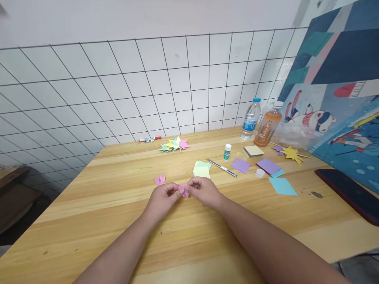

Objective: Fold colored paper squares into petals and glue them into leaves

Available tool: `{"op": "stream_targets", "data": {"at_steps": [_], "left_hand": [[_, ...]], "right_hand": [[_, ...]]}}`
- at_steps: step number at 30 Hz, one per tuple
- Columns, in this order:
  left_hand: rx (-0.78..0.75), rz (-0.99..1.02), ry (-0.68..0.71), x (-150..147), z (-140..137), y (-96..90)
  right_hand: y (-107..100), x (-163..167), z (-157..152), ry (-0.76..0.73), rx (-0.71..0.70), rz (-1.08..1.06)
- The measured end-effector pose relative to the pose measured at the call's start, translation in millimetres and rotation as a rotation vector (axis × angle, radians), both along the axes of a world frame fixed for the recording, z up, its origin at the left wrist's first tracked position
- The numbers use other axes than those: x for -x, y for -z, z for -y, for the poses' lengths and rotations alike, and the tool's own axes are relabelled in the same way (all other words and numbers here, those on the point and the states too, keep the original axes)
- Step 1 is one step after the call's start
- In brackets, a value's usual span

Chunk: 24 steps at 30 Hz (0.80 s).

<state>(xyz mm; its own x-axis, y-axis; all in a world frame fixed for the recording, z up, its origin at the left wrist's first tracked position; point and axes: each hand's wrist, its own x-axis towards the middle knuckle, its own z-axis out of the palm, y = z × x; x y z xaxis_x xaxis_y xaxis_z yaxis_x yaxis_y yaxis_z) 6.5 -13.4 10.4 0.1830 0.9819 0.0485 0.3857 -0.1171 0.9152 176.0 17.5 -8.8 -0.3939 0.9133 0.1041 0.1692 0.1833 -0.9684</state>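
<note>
Fingers [177, 193] of the left hand [161, 200] and right hand [205, 192] clamp a small pink folded-paper piece [184, 191] above the pale wooden counter [89, 201], seemingly shaping a crease; the next press calls for aligned edges. Beyond the left hand lies a pink pointed paper piece [160, 180]; farther, a multicoloured spiky paper ornament [174, 145].

Left hand [164, 198] | right hand [205, 192] | pinching pink paper [186, 194] | 1 glue stick [227, 152] upright

One head-worn camera looked forward and down from the near side of the worktop [89, 213], facing the tiled wall [198, 92] beyond its far edge. The left hand [163, 199] and right hand [204, 192] came fairly near, around mid-view.
</note>
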Motion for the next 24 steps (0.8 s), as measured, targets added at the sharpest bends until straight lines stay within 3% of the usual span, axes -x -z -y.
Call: {"op": "stream_targets", "data": {"at_steps": [3,7,12,15,19,24], "left_hand": [[-0.014,-0.14,0.003,-1,2,0.6],[-0.025,-0.199,0.007,-4,5,-1.2],[0.0,-0.052,0.074,-4,3,-4.0],[-0.014,-0.053,0.052,-2,1,-2.4],[-0.025,-0.049,0.027,-1,1,0.4],[0.021,0.207,0.049,0,3,-4.6]], "right_hand": [[-5,1,4,-0.007,-0.018,-0.04],[-7,2,6,-0.099,0.068,-0.109],[-8,3,2,0.006,0.071,-0.217],[-9,2,0,0.058,0.034,-0.246],[-11,2,0,0.073,0.085,-0.254],[-15,-1,0,0.114,0.14,-0.283]]}}
